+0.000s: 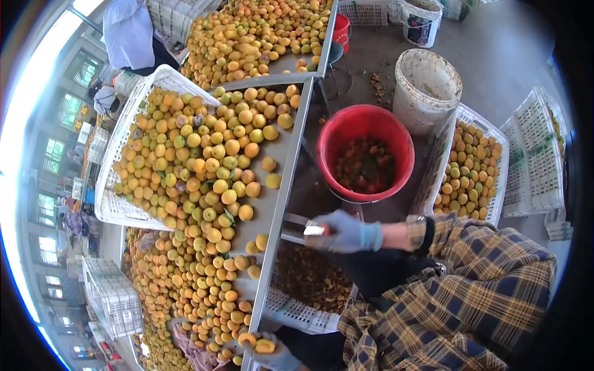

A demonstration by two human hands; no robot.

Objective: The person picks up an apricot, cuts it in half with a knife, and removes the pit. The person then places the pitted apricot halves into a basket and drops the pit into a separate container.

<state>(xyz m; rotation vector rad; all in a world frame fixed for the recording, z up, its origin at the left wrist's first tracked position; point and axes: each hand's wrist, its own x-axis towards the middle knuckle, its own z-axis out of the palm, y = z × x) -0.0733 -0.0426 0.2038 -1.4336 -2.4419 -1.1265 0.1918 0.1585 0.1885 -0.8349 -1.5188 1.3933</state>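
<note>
Red bucket (364, 119) holds dark bits (365, 164); right fingers (320, 243) wrap a red-handled tool (316, 230), left fingers (281, 354) curl round cut fruit (265, 346).

Red bucket (365, 117): contents (365, 166) shadowed, too dark to identify. Below it: tool (317, 229) in right hand (348, 232), largely hidden by grip; crate (300, 316), partly hidden by table frame (283, 185); left hand (283, 355), partly cut off by bottom edge. Upper left of it: standing person (129, 34), head out of frame. Upper right of it: blurred patch (513, 37).

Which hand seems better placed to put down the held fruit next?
Probably the left hand: it holds the fruit beside the table's edge. The right hand is occupied, gripping a small tool.
</note>
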